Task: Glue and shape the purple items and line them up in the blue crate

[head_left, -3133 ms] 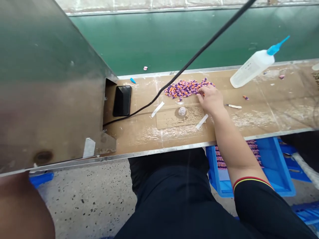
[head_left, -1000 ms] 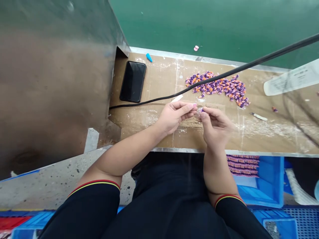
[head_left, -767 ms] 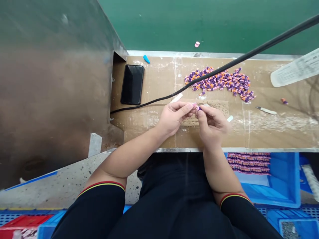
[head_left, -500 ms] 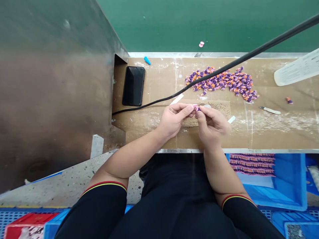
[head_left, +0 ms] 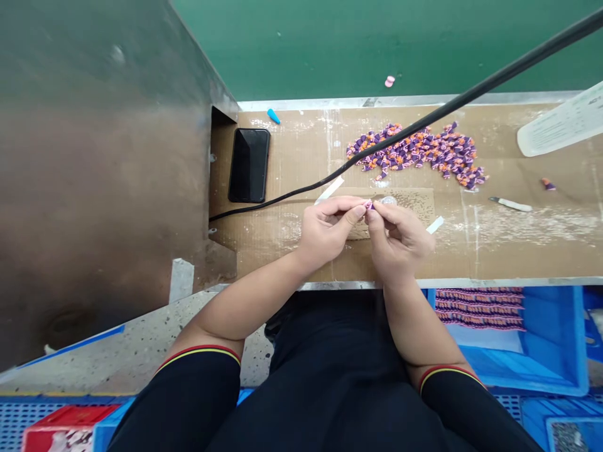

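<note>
Between my two hands, just above the cardboard sheet, is a small purple and pink piece (head_left: 370,206), mostly covered by fingertips. My left hand (head_left: 327,229) pinches it from the left with thumb and forefinger. From the right, my right hand (head_left: 398,238) pinches the same piece. A small clear round thing (head_left: 389,200) lies just behind my right fingers, on a brown patch of cardboard (head_left: 419,199). Beyond the hands is a heap of similar purple, orange and pink pieces (head_left: 414,150). One such piece (head_left: 548,184) lies alone at the right.
A black cable (head_left: 452,107) crosses over the table. Around lie a phone (head_left: 249,165), a blue cone-shaped cap (head_left: 273,116), a small knife (head_left: 511,204) and a white bottle (head_left: 560,125). A metal cabinet (head_left: 103,169) stands left; a blue crate (head_left: 556,339) with rows of pieces sits below right.
Both hands stay together at nearly the same place. The left fingertips have closed in further on the small piece, so less pink shows. The whole view has shifted slightly.
</note>
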A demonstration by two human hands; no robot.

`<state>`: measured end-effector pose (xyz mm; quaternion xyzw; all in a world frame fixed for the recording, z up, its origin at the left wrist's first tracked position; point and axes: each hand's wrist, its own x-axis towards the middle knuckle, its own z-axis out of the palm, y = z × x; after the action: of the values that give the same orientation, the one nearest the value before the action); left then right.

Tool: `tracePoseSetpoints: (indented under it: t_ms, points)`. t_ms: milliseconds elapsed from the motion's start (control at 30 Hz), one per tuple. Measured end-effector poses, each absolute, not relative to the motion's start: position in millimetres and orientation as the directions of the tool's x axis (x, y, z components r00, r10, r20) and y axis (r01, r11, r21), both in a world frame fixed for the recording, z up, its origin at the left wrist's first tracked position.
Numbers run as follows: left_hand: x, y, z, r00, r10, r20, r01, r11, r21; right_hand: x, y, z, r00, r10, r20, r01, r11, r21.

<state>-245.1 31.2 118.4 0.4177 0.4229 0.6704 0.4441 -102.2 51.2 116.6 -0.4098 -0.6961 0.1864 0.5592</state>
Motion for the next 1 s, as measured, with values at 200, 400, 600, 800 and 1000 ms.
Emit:
tracePoseSetpoints:
  t_ms: [200, 400, 600, 800, 1000]
  points:
    - [-244.1, 29.9, 113.8, -0.292, 0.857, 0.425, 0.039, -0.433, 0.9, -101.7, 51.3, 117.9, -0.04, 0.761, 0.648, 0.375, 0.612, -0.696]
    - [-243.0, 25.8, 116.0, -0.294, 0.828, 0.477, 0.14, -0.457, 0.879, -103.6, 53.1, 117.8, -0.028, 0.758, 0.652, 0.311, 0.626, -0.715]
    - [-239.8, 20.9, 118.0, -0.275, 0.873, 0.403, 0.108, -0.389, 0.915, -107.5, 49.7, 118.9, 0.019, 0.824, 0.567, 0.308, 0.535, -0.787]
    - [-237.8, 19.4, 118.3, -0.319, 0.856, 0.407, 0.086, -0.401, 0.912, -109.4, 50.9, 122.4, 0.005, 0.779, 0.627, 0.25, 0.606, -0.755]
    - [-237.4, 17.5, 125.4, -0.332, 0.875, 0.353, 0.07, -0.35, 0.934, -110.1, 51.1, 124.5, 0.011, 0.769, 0.639, 0.247, 0.617, -0.747]
